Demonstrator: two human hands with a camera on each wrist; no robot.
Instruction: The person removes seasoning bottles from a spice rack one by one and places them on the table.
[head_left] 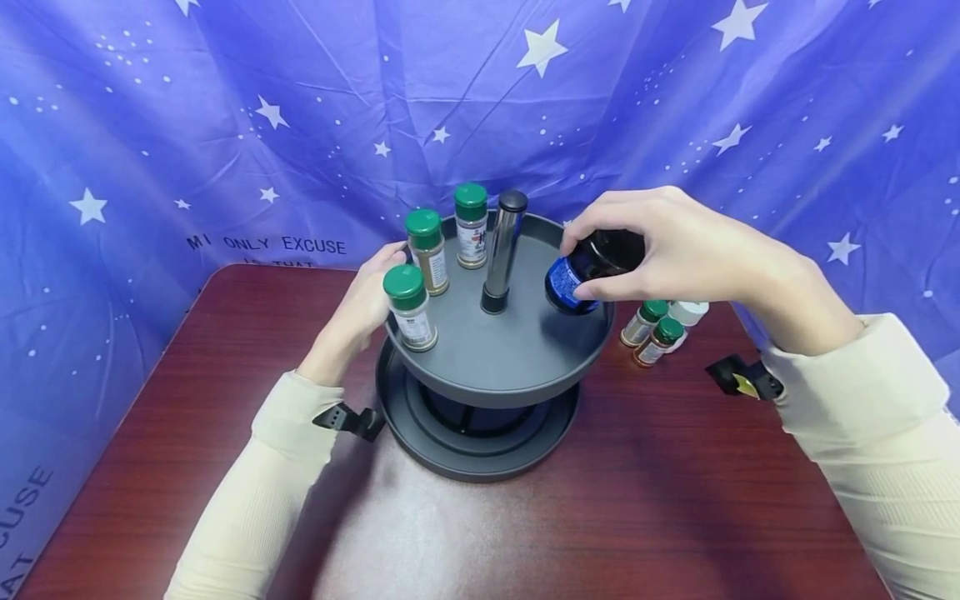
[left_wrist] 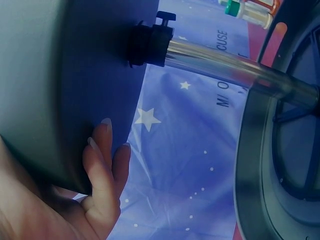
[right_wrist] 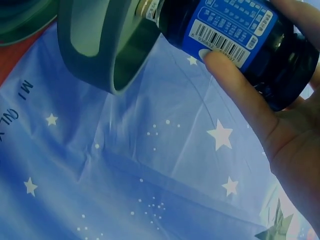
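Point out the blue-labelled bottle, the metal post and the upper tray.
Blue-labelled bottle (right_wrist: 232, 37), right wrist view: on its label.
Metal post (head_left: 505, 250), head view: middle of its shaft.
Upper tray (head_left: 502, 354), head view: bare floor near the front.

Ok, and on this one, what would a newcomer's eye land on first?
Probably the dark bottle with its blue label, held tilted by the right fingers at the right side of the upper tray. Next would come the three green-capped jars along that tray's left side, and the shiny pole at its middle. Behind it all, the starry blue curtain stands out too.
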